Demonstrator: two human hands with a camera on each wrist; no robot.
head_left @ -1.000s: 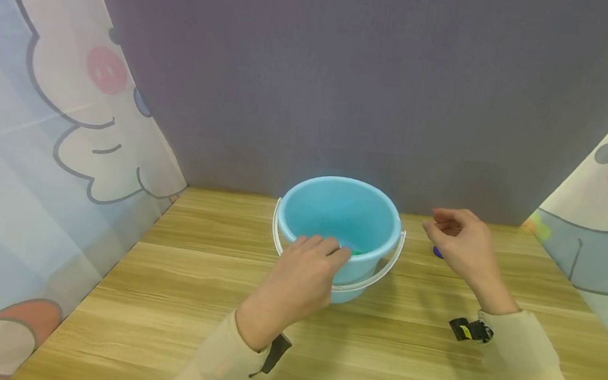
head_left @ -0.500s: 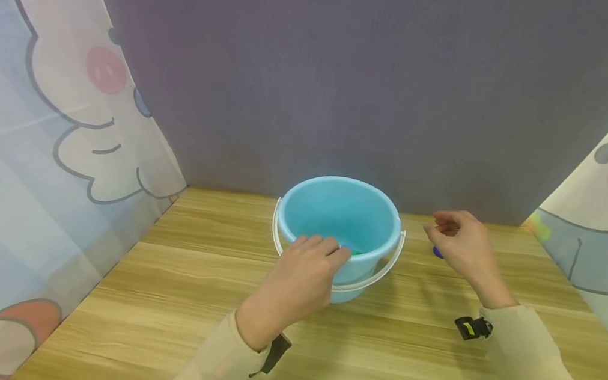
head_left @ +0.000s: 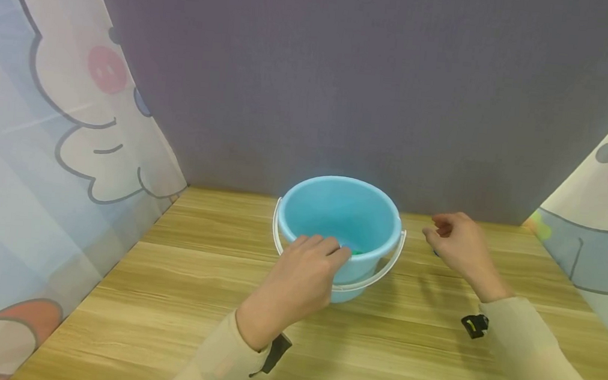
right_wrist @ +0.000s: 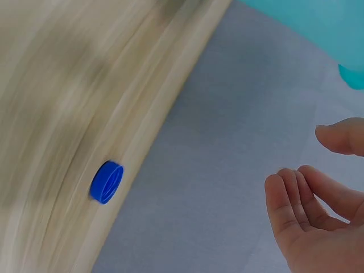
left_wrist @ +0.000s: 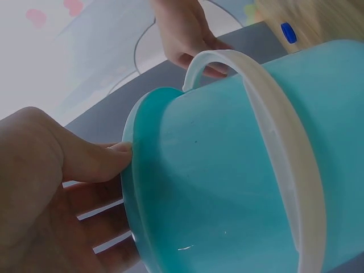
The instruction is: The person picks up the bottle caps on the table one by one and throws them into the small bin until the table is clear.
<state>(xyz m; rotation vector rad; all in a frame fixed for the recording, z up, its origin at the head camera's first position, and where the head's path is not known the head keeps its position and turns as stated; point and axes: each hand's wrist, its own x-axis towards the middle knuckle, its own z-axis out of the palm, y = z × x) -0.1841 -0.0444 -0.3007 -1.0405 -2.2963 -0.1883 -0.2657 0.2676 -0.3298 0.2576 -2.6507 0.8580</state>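
A light blue bucket [head_left: 351,212] with a white handle [head_left: 380,278] stands upright on the table, and a bit of something green [head_left: 356,253] shows inside it. My left hand [head_left: 298,280] grips the near rim, its thumb [left_wrist: 102,162] outside and the fingers over the edge. To the right of the bucket, my right hand [head_left: 462,246] hovers with relaxed, slightly bent fingers and a gap between thumb and fingertips; it holds nothing. A blue bottle cap [right_wrist: 106,182] lies on the table below that hand, mostly hidden by it in the head view.
The wood-grain table [head_left: 173,317] ends at a dark grey panel [head_left: 346,85] close behind the bucket. Printed cloth hangs along the left side [head_left: 58,150] and the right side [head_left: 599,228].
My right hand has shifted and turned slightly, covering more of the blue bottle cap in the head view. My left hand and the bucket have stayed in place.
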